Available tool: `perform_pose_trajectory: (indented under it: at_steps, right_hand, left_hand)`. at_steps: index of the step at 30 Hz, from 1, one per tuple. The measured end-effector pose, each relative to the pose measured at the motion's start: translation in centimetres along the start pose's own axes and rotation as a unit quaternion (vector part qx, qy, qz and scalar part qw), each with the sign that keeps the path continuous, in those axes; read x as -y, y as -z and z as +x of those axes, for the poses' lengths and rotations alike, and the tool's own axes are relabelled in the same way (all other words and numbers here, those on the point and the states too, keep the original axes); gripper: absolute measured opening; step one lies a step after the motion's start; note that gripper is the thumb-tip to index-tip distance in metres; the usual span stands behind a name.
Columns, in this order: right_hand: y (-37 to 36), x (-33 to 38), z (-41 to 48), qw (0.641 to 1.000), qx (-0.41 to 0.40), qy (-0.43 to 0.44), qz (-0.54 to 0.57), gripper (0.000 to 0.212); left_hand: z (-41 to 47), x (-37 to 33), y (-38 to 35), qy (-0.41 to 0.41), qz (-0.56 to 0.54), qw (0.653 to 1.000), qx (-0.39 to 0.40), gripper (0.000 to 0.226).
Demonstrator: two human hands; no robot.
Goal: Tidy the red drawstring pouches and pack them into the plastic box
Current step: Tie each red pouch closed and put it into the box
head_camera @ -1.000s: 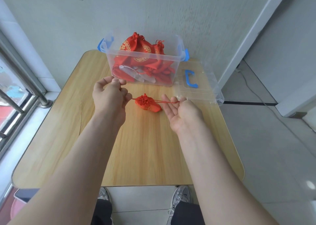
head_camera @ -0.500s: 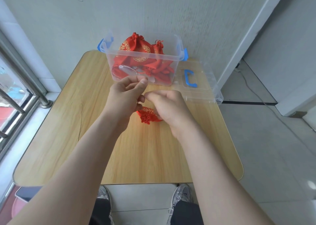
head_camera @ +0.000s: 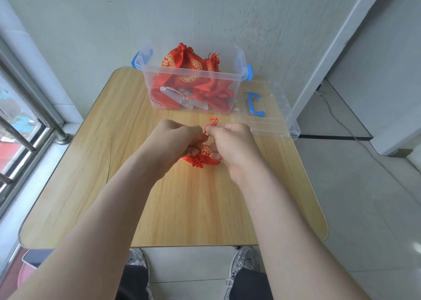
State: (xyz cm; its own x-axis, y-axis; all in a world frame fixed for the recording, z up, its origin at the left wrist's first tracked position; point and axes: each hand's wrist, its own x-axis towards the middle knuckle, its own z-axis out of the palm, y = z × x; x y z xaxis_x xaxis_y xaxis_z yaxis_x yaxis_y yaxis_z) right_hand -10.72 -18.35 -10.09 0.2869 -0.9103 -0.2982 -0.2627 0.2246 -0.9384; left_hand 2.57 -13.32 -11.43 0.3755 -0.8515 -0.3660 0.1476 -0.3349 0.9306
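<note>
Pouches (head_camera: pixel 182 69) heaped in box (head_camera: pixel 238 87) at far edge of table (head_camera: pixel 91 167), red with gold print, piled up to the rim. Lid (head_camera: pixel 268 115) flat just right of box, blue handle up; not yet fitted. One pouch (head_camera: pixel 201 159) out on the wood, mid-table, well short of box, mouth gathered into a ruffle facing the camera. Left hand (head_camera: pixel 169 143) and right hand (head_camera: pixel 232 144) closed in over it, knuckles nearly touching. Right fingertips (head_camera: pixel 210 129) pressed together, pinching cord (head_camera: pixel 213 123), a loop poking up above them. Left fingers curled tight toward the same cord; exact grip hidden behind the knuckles. Lower fingers of both hands resting against the pouch.

Judged: most of the job done, nearly all pouches boxed. Left to do: finish tying or tucking cord, drop this pouch into box, probably snap lid on. No other loose pouch seen on table.
</note>
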Motion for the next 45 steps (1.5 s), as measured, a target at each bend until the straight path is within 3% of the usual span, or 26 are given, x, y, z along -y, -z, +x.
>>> perform_pose_trajectory:
  at_steps: [5,10,15,19,26,33,39,45]
  right_hand:
    - [-0.1,-0.2,0.6,1.0,-0.015,-0.004,-0.024,0.024]
    - [0.4,0.0,0.5,1.0,0.002,-0.003,0.029,0.031]
    - [1.5,0.2,0.2,0.996,0.065,0.056,-0.01,0.021]
    - [1.7,-0.3,0.4,0.993,0.064,0.085,-0.058,0.022]
    - [1.8,-1.1,1.1,0.99,0.038,0.105,-0.089,0.019]
    - [1.8,-1.5,1.3,0.983,0.029,0.129,-0.127,0.018]
    - [1.9,-1.0,0.6,0.958,0.07,0.165,-0.224,0.046]
    - [1.8,-1.1,0.1,0.931,0.046,0.214,-0.293,0.046]
  left_hand:
    - [0.3,0.4,0.4,0.02,0.001,1.0,-0.016,0.021]
    - [0.3,0.7,0.4,0.024,0.035,0.999,0.01,0.021]
    - [0.0,0.6,0.7,-0.017,0.168,0.984,0.058,0.018]
    - [-0.5,0.5,0.8,-0.031,0.243,0.965,0.099,0.014]
    - [-0.9,0.1,1.0,-0.018,0.185,0.974,0.132,0.013]
    - [-0.9,0.0,0.9,-0.031,0.162,0.979,0.117,0.026]
    - [-0.6,0.4,1.3,-0.052,0.161,0.984,0.046,0.023]
    - [-0.4,0.4,1.3,-0.052,0.139,0.988,0.047,0.021]
